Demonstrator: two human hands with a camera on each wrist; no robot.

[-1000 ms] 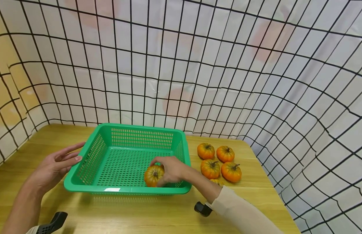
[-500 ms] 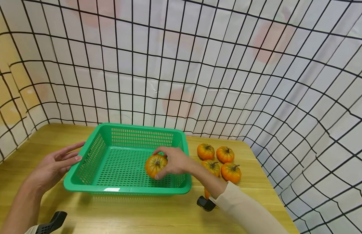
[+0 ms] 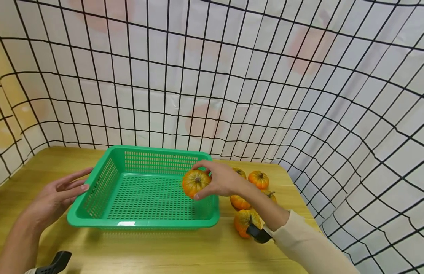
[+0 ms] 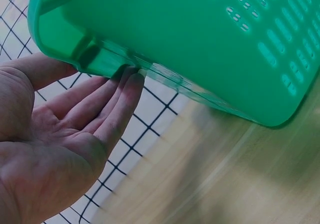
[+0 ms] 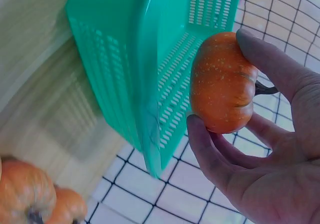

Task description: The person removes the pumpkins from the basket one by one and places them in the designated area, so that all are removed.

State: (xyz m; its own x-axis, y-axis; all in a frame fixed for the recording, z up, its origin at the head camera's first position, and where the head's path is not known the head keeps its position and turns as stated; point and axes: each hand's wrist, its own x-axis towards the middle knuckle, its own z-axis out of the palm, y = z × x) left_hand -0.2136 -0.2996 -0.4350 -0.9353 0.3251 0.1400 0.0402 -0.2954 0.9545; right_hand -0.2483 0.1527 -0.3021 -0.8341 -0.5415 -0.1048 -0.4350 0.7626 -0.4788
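Observation:
My right hand [image 3: 223,178] grips a small orange pumpkin [image 3: 195,183] between thumb and fingers, above the right part of the green plastic basket [image 3: 129,223]. In the right wrist view the pumpkin [image 5: 222,83] shows its dark stem towards the palm. Its near side is clear of the basket's rim [image 5: 145,83]. At the basket's left end, my left hand [image 3: 58,198] touches the rim with nearly straight fingers. The left wrist view has those fingers [image 4: 117,103] reaching under the green rim [image 4: 55,48], the thumb beside it.
Several more small pumpkins stand on the wooden table right of the basket, among them one at the back [image 3: 258,179] and one nearer [image 3: 245,222]. My right forearm partly covers some of them. A white sheet with black grid lines [image 3: 198,87] walls the table's back and right side.
The right hand has lifted the pumpkin off the basket's floor and carried it up and rightwards, near the right rim. The left hand stays at the basket's left end.

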